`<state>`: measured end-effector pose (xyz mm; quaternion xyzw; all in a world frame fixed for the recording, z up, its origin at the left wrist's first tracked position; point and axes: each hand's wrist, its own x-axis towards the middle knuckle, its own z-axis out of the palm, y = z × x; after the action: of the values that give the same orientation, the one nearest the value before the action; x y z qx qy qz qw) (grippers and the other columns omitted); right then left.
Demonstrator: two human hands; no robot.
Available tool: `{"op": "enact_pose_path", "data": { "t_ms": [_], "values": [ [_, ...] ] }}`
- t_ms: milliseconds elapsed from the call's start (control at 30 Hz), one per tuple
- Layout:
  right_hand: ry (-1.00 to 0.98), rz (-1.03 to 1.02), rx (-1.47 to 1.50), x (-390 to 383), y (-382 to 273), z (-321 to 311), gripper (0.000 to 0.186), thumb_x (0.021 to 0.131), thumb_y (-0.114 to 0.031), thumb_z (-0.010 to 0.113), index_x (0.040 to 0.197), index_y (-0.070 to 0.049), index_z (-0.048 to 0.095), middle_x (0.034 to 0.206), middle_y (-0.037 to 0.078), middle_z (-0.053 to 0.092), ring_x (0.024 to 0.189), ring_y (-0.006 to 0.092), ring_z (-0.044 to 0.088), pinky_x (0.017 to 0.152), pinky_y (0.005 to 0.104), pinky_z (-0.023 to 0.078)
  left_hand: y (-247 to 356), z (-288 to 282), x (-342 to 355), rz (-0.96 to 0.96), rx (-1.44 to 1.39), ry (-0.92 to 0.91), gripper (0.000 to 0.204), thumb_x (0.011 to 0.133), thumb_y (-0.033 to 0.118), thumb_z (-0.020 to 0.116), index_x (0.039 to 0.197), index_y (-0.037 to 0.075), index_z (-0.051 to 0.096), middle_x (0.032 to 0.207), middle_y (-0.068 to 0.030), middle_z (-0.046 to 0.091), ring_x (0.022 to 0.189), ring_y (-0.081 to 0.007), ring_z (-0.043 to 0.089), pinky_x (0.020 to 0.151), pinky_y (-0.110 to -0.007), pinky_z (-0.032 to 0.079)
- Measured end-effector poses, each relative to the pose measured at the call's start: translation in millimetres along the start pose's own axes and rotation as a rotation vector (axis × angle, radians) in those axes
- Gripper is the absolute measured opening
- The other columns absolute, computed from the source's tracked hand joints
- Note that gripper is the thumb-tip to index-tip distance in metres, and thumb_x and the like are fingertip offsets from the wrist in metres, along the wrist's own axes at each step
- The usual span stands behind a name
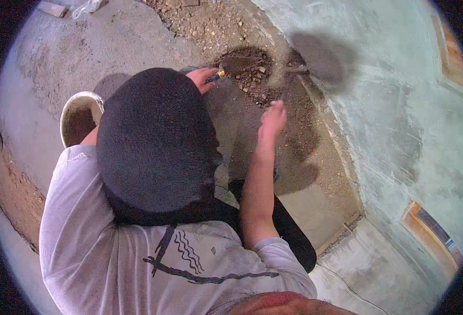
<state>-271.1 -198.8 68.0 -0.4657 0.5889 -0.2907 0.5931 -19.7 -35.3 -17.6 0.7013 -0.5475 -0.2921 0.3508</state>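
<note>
My left hand (202, 80) is closed around a black-and-yellow handle (216, 76), over the edge of a heap of loose dark brown soil and small stones (253, 84); I cannot clearly tell what the handle's far end looks like. My right hand (272, 119) is blurred, its fingers curled into a fist around the thin dark shaft of a hand tool with a greyish head (296, 70), which is over the right side of the dug strip, near the foot of the pale green plastered wall (373, 105). Neither palm is open. My big, rounded, black-trousered knee (158, 142) stands in the way, hiding most of my left forearm. Just beside that arm, on my left, stands a whitish round bucket (65, 119) with a dark inside. Rough grey concrete floor (131, 47) spreads beyond the knee, with a short piece of wood (53, 9) and some crumpled clear plastic (87, 8) near the far edge. Low on my right, a wood-edged panel (425, 226) is at the wall, and a thin pale cable (349, 287) curves along below it
</note>
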Motion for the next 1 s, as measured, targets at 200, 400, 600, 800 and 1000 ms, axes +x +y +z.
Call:
{"op": "enact_pose_path", "data": {
  "t_ms": [200, 400, 600, 800, 1000],
  "values": [
    [-0.129, -0.456, 0.236, -4, 2, 3, 0.033, 0.104, -0.041, 0.045, 0.096, -0.010, 0.052, 0.069, -0.001, 0.046, 0.059, 0.0070, 0.044, 0.046, 0.0224, 0.032, 3, 0, 0, -0.023, -0.005, -0.001, 0.053, 0.093, 0.022, 0.060, 0.139, 0.001, 0.045, 0.129, -0.0267, 0.057, 0.120, -0.0438, 0.054, 0.103, -0.047, 0.044],
    [-0.144, 0.090, -0.387, -18, 114, -1, 0.033, 0.105, -0.042, 0.043, 0.097, -0.011, 0.052, 0.064, 0.000, 0.045, 0.049, 0.0096, 0.041, 0.042, 0.0246, 0.034, 6, -3, -4, -0.041, -0.008, -0.002, 0.054, 0.093, 0.021, 0.061, 0.140, 0.001, 0.044, 0.132, -0.0266, 0.055, 0.121, -0.0436, 0.053, 0.103, -0.046, 0.043],
    [-0.173, 0.246, -0.168, -13, 120, -14, 0.034, 0.104, -0.042, 0.044, 0.095, -0.010, 0.051, 0.059, -0.001, 0.042, 0.043, 0.0107, 0.040, 0.036, 0.0279, 0.031, 8, -3, -1, -0.028, -0.038, 0.003, 0.055, 0.093, 0.021, 0.060, 0.141, 0.001, 0.043, 0.132, -0.0260, 0.055, 0.122, -0.0439, 0.053, 0.104, -0.047, 0.043],
    [-0.088, 0.193, -0.238, -1, 51, -7, 0.033, 0.104, -0.038, 0.047, 0.096, -0.007, 0.053, 0.059, -0.002, 0.042, 0.046, 0.0088, 0.041, 0.040, 0.0251, 0.031, 6, -5, -2, -0.010, -0.013, -0.009, 0.054, 0.092, 0.021, 0.061, 0.139, 0.001, 0.045, 0.130, -0.0260, 0.057, 0.120, -0.0419, 0.055, 0.103, -0.045, 0.044],
    [-0.068, -0.294, 0.173, -5, -35, -1, 0.035, 0.105, -0.042, 0.045, 0.096, -0.009, 0.053, 0.063, -0.002, 0.044, 0.050, 0.0089, 0.041, 0.044, 0.0258, 0.031, 8, -7, -2, -0.040, -0.067, -0.034, 0.054, 0.092, 0.021, 0.061, 0.139, 0.001, 0.045, 0.129, -0.0259, 0.057, 0.120, -0.0428, 0.055, 0.103, -0.045, 0.044]
  ]
}}
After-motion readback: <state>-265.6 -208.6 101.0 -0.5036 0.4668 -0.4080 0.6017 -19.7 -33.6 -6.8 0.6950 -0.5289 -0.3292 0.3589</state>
